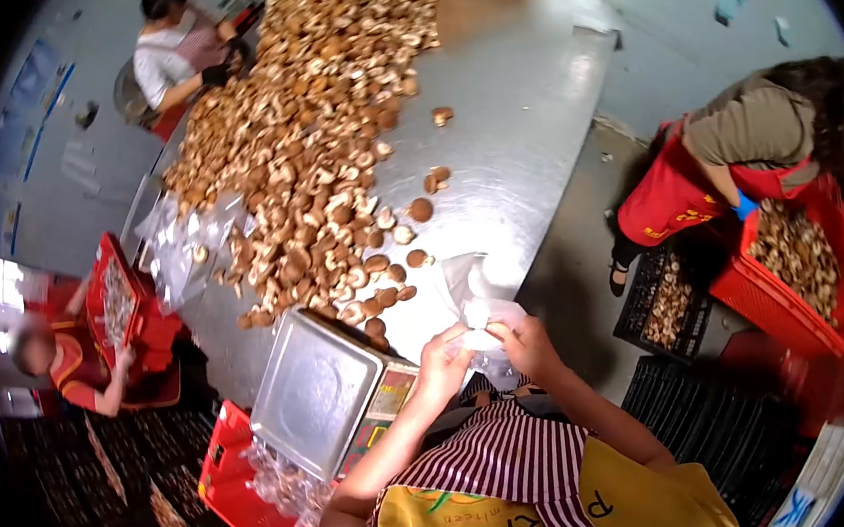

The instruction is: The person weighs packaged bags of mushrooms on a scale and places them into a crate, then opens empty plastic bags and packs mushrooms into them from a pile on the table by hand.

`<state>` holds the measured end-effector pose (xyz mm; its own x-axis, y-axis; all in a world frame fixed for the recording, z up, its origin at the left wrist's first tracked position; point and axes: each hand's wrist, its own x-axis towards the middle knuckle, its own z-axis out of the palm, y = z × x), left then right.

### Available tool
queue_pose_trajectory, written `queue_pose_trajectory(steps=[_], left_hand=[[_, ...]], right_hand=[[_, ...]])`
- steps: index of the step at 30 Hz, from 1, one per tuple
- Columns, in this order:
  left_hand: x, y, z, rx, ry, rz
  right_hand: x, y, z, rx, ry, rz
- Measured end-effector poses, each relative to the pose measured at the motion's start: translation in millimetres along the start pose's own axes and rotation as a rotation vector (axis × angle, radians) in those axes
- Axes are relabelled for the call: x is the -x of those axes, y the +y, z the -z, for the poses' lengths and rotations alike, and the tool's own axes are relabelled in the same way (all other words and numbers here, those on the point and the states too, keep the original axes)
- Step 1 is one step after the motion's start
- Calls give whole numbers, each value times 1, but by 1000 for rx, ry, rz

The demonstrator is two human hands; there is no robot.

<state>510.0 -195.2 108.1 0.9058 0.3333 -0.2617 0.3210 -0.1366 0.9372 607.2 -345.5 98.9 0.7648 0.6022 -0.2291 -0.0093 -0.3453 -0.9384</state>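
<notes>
My left hand (444, 364) and my right hand (530, 347) are close together at the metal table's near edge. Between them is a thin, whitish see-through plastic bag (493, 313), its film pinched by the fingers of both hands. Whether anything lies inside the bag I cannot tell. Just beyond my hands, loose brown mushrooms (385, 297) lie at the near end of a large heap (319, 122). To the left of my left hand stands a weighing scale with a bare metal pan (318, 388).
The steel table (520, 124) carries the heap. A red crate (229, 461) with clear plastic bags (285, 481) stands by the scale. Co-workers are at the far left (188, 53), left (70, 365) and right (743, 145), the last over a red crate of mushrooms (793, 261). Black crates (698, 430) are stacked right.
</notes>
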Motion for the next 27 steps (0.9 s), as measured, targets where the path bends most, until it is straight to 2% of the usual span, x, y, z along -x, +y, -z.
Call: queue_pose_trajectory(steps=[2,3,8,10,12,14,18,20,21,23,27], left_hand=[[-1,-3,7,-172,64,-270],[1,6,13,-235,111,-340],[12,-1,22,-289,163,-315],[14,1,23,-285,219,-292],[19,3,24,-266,279,-258],[21,-5,26,-247,335,-337],[27,0,31,-253,409,-366],[29,1,30,-250,463,-372],[30,-1,29,-231,476,-369],[33,-5,28,-202,496,-337],[40,-14,30,-172,568,-299]], right_hand=[[-5,4,-2,-9,-50,74],[-9,0,-4,-26,-68,142],[-20,-23,-24,-132,4,300],[-25,-15,-30,-74,-72,158],[-28,-19,-38,-99,-89,202],[-24,-37,-44,-94,-47,147],[-21,-44,-60,-155,11,160],[-22,-36,-68,-394,1,26],[-22,-33,-71,-391,-11,27],[-24,-29,-75,-563,-15,-104],[-29,-38,-81,-541,-94,-82]])
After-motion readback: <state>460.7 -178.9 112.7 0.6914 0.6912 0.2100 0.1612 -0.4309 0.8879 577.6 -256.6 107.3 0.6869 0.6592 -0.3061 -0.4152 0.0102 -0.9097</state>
